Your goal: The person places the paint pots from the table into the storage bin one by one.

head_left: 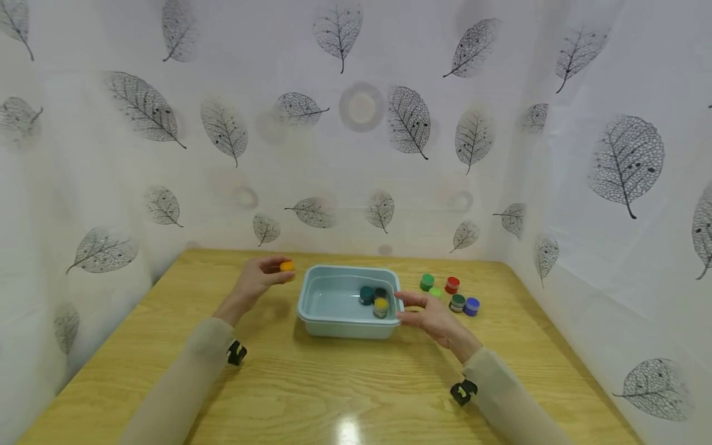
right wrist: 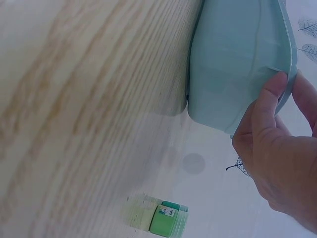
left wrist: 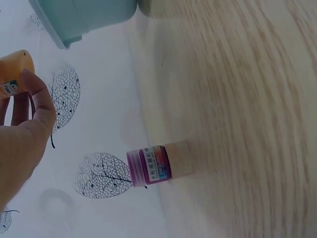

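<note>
My left hand point(head_left: 257, 283) pinches an orange paint jar point(left wrist: 15, 74) between thumb and fingers, raised to the left of the light blue plastic basin point(head_left: 350, 329). At the basin's right side, my right hand point(right wrist: 285, 136) grips the rim, with the thumb on one side and fingers on the other. Inside the basin, toward its right end, sit a teal jar point(head_left: 366, 295), a dark jar point(head_left: 381, 292) and a yellow-topped jar point(head_left: 381, 308). A magenta paint jar point(left wrist: 148, 166) stands on the table near the left hand, hidden in the head view.
Right of the basin stand several more jars: green point(head_left: 426, 282), red point(head_left: 452, 285), light green point(head_left: 436, 293), dark green point(head_left: 457, 303) and blue point(head_left: 471, 306). The wooden table point(head_left: 311, 389) ends at a leaf-printed white curtain point(head_left: 356, 167) behind and at both sides.
</note>
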`<state>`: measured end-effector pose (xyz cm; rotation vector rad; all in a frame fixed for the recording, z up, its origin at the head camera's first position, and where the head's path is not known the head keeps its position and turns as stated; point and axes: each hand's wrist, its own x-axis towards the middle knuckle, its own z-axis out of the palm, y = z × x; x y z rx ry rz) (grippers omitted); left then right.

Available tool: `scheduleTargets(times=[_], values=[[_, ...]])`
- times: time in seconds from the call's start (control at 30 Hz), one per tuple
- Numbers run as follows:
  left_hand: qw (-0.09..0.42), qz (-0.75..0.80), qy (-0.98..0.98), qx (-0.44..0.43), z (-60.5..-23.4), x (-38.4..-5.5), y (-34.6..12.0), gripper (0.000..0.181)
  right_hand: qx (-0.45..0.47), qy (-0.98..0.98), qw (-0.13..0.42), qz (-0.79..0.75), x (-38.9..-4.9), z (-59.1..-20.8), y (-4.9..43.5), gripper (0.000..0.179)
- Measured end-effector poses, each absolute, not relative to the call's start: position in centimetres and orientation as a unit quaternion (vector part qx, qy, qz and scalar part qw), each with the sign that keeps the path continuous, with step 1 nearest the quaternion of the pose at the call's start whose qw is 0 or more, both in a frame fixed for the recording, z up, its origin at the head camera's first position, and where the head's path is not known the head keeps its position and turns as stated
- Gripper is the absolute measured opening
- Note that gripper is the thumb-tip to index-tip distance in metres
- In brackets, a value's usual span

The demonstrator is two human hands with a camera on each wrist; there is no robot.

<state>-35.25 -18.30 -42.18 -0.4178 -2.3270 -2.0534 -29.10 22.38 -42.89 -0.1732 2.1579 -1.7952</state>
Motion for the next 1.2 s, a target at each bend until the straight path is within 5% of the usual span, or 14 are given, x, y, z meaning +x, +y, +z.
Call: scheduleTargets(times=[1.2], values=[[-0.012,-0.584,-0.793,-0.173,-42.2,-35.0,-11.2,0.044,-0.06,0.749,0.167,-0.638,-28.8,-42.7,22.2,0.061]])
